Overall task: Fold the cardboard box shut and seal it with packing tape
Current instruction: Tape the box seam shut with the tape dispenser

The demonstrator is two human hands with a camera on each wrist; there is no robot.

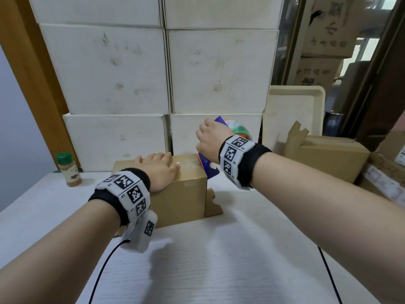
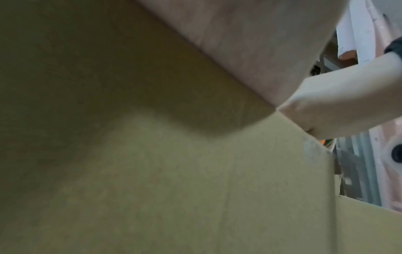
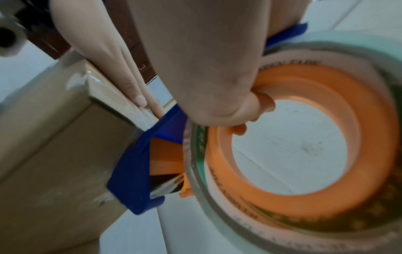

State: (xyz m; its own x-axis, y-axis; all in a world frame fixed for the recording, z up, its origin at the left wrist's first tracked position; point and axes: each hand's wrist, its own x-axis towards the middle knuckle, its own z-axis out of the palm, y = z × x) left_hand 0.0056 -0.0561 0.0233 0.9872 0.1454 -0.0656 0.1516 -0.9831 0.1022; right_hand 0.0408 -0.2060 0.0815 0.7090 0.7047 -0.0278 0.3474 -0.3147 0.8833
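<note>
A small brown cardboard box (image 1: 182,194) stands on the white table, its top flaps folded down. My left hand (image 1: 158,168) lies flat on the box top with straight fingers, pressing it; the left wrist view shows mostly the box side (image 2: 195,189). My right hand (image 1: 209,139) grips a tape dispenser (image 3: 139,171) with a blue frame and orange core, carrying a roll of packing tape (image 3: 282,232). The dispenser's blue nose sits at the box's far right top corner (image 3: 121,110). Clear tape glints along the box top (image 1: 188,164).
A spice bottle with a green cap (image 1: 69,170) stands at the left table edge. White cartons (image 1: 166,73) are stacked right behind the box. More brown boxes (image 1: 328,154) and a beige tray (image 1: 293,113) sit at the right. A loose flap (image 1: 212,202) sticks out at the box's right.
</note>
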